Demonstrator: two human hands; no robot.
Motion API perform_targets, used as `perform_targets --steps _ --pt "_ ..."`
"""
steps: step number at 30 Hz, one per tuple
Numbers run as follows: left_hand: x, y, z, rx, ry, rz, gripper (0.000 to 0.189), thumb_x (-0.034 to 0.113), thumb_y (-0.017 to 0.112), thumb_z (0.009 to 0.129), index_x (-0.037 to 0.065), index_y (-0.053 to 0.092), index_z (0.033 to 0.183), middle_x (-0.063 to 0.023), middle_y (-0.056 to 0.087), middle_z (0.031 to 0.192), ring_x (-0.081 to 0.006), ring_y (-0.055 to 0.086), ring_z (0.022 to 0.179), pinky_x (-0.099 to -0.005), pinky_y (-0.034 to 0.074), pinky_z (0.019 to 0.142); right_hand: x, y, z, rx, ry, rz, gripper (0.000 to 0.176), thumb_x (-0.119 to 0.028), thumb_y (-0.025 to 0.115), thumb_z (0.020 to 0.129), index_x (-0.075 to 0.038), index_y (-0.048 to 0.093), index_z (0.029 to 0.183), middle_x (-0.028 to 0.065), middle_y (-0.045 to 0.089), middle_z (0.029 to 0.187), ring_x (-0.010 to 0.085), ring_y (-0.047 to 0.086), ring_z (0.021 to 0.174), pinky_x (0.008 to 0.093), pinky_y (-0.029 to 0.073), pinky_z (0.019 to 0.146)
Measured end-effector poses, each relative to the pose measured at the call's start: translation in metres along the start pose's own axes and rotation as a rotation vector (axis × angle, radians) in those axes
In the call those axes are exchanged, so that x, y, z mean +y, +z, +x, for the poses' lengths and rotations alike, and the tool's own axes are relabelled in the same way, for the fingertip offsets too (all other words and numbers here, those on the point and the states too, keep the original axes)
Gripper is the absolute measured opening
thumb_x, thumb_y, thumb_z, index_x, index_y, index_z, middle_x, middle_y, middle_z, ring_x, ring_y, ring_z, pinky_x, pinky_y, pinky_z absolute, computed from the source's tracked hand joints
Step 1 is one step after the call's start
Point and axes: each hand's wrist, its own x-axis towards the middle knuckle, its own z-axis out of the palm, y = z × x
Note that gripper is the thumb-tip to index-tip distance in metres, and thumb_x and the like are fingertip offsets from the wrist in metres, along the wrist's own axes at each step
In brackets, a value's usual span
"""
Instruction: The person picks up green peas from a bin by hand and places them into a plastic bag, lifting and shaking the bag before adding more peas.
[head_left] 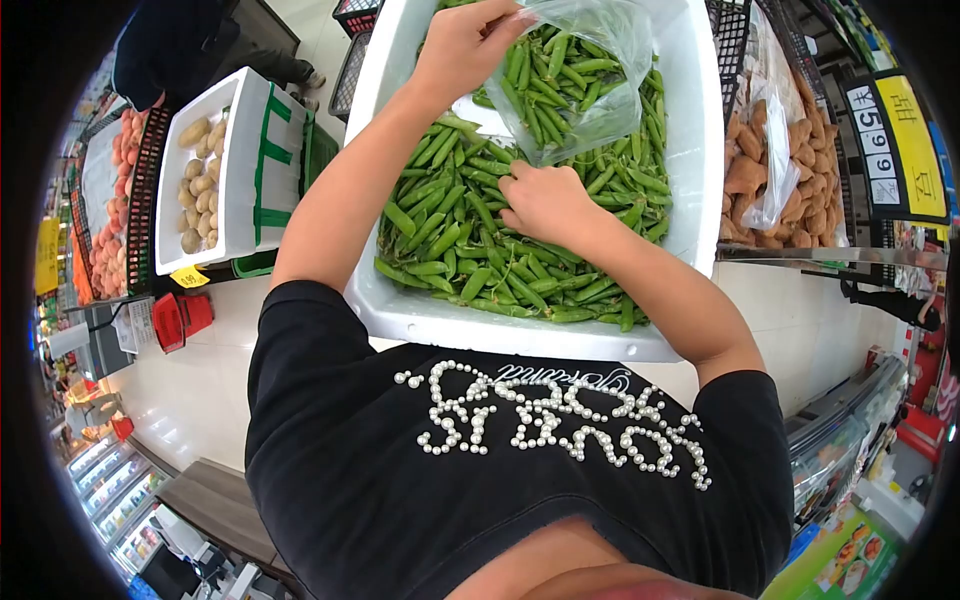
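Note:
A large white foam box point(690, 120) is piled with green pea pods point(470, 240). My left hand point(465, 45) is closed on the rim of a clear plastic bag point(620, 45), lifting it at the far part of the box. Through the bag's thin film more pea pods show, lying in it. My right hand point(548, 203) rests on the heap just below the bag, its fingers curled in and closed around pods. Its fingertips are partly hidden among them.
On the left a white box of potatoes point(200, 185) stands beside a crate of reddish produce point(118, 200). Brown tubers point(790, 190) fill a bin on the right, near a price sign point(895, 145). A person in dark clothes point(185, 45) is at upper left.

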Motion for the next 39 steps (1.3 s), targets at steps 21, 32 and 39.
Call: perform_targets --steps 21,32,39 --pt "-0.003 -0.001 -0.002 -0.010 0.001 0.030 0.016 0.016 0.066 0.089 0.000 0.066 0.089 -0.0120 0.053 0.062 -0.0207 0.049 0.054 -0.0323 0.039 0.051 0.013 -0.027 0.002 -0.224 0.038 0.129 0.032 -0.033 0.063 0.082 -0.003 0.069 0.089 0.0105 0.064 0.069 0.0266 0.067 0.069 0.0399 0.052 0.061" --pt "-0.010 0.002 -0.004 -0.008 0.006 -0.024 0.026 0.029 0.066 0.091 0.004 0.068 0.094 -0.0076 0.049 0.055 -0.0154 0.042 0.048 -0.0303 0.036 0.048 0.025 -0.041 0.009 0.312 0.388 1.698 0.026 -0.028 0.057 0.095 -0.003 0.061 0.089 0.0006 0.052 0.064 0.0094 0.046 0.053 0.0252 0.037 0.048" --pt "-0.009 0.000 -0.005 0.009 0.046 -0.011 0.026 0.029 0.067 0.091 0.003 0.068 0.093 -0.0074 0.048 0.055 -0.0153 0.041 0.048 -0.0304 0.036 0.048 0.010 -0.013 0.007 -0.283 0.023 1.046 0.045 -0.039 0.050 0.099 -0.005 0.050 0.069 0.0006 0.046 0.057 0.0119 0.041 0.050 0.0304 0.037 0.050"
